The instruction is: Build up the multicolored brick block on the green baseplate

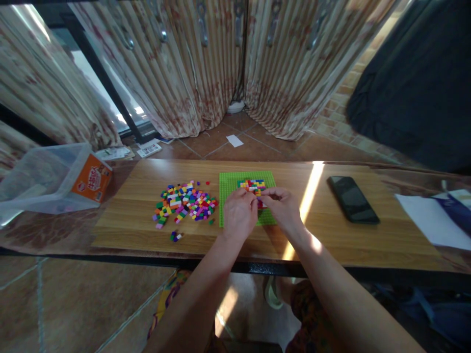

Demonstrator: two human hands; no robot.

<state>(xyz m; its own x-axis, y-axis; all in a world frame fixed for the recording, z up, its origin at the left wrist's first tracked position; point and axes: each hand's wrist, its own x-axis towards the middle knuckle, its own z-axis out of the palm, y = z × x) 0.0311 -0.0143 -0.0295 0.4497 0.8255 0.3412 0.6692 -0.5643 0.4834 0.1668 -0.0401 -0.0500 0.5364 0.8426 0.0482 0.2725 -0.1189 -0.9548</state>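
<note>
A green studded baseplate (pixel 228 182) lies on the wooden table, carrying a block of multicoloured toy bricks (pixel 251 184). Over the left part of the plate is my left hand (pixel 240 212), fingers curled and closed at the bricks' near side. My right hand (pixel 282 206) comes in from the right, thumb and forefinger pinched at the same brick block. The two sets of fingertips almost meet. Whatever small piece sits between them is hidden by the fingers. Left of the plate spreads a pile of loose coloured bricks (pixel 188 200).
A black phone (pixel 352 200) lies on the table's right side, with white paper (pixel 432 218) beyond it. At the left end stands a clear plastic bin (pixel 55 181) with an orange label. A few bricks (pixel 175 237) lie near the front edge. Curtains (pixel 198 83) hang behind.
</note>
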